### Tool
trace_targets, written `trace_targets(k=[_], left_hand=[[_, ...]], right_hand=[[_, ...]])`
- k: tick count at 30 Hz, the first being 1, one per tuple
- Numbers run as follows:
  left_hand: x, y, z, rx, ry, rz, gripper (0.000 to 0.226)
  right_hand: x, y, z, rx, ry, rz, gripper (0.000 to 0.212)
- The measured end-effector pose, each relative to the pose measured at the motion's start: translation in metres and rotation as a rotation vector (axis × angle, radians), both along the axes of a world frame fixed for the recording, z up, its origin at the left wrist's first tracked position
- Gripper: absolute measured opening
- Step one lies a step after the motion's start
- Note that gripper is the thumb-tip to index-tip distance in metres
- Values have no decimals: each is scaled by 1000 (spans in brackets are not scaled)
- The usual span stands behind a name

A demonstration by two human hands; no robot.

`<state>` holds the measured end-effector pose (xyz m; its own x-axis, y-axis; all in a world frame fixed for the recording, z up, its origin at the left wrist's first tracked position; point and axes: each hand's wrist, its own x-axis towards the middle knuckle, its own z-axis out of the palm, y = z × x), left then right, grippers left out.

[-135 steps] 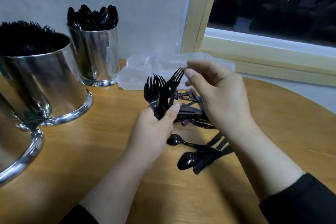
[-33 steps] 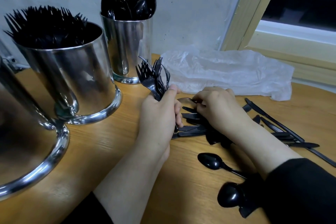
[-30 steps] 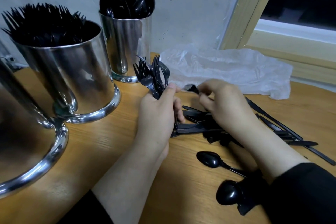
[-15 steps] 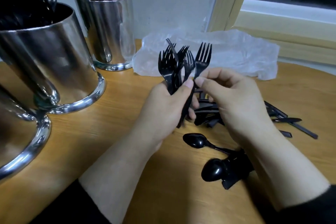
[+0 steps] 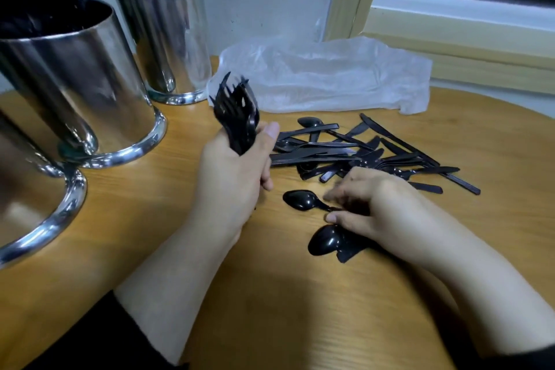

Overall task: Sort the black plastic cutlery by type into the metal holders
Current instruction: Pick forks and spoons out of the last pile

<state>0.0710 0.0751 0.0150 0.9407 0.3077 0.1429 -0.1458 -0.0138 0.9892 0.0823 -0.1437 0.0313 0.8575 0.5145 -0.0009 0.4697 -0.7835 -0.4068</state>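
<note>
Head view is showing the left hand [image 5: 237,171] gripping a bunch of black plastic forks [image 5: 237,117], upright near the shiny metal fork holder [image 5: 75,93]; the right hand [image 5: 369,207], blurred, is seemingly pinching a black spoon [image 5: 300,200]. Loose black knives and spoons [image 5: 360,153] are awaiting sorting; bare wooden tabletop [image 5: 285,309] is leaving room.

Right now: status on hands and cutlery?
Left hand grips fork bunch. Right hand pinching at spoon handle. Mixed pile unsorted.
</note>
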Motion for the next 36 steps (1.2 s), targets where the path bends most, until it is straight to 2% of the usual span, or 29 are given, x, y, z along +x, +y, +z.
trace_targets(k=[4,6,9,10,12,14,18,22,25,29,30,32,33,36], left_hand=[[-24,2,-10,47,99,18,10],[-29,2,-10,3,106,21,11],[-32,-1,-8,-115,82,17,14],[-33,-1,-8,-156,83,10,15],[-35,-3,-8,-228,83,6,26],[-38,-4,-9,-263,85,-10,37],[-44,-14,-7,-198,105,-99,46],[-46,-16,-7,-23,86,-135,38],[-47,-14,-7,30,56,-263,41],[-46,-11,-7,-58,43,-300,28],[-45,-11,-9,-81,50,-291,26],[-43,-10,-10,-126,76,-246,22],[-43,-10,-11,-136,85,-225,19],[-43,-10,-10,-117,82,-198,19]], right_hand=[[-1,10,-6,30,-67,-2,15],[-2,15,-8,27,-110,-6,9],[-4,18,-8,19,-216,-5,12],[-4,18,-6,47,-260,-29,12],[-5,16,4,233,-284,-164,11],[-13,17,17,490,-161,-309,11],[-40,35,23,869,220,-322,12],[-50,51,20,994,242,-387,9],[-53,51,19,913,168,-413,10],[-54,46,16,848,98,-429,12],[-53,41,14,772,35,-433,12],[-51,26,8,422,-165,-362,11],[-51,18,4,240,-221,-276,18],[-55,5,-7,-115,-192,-77,40]])
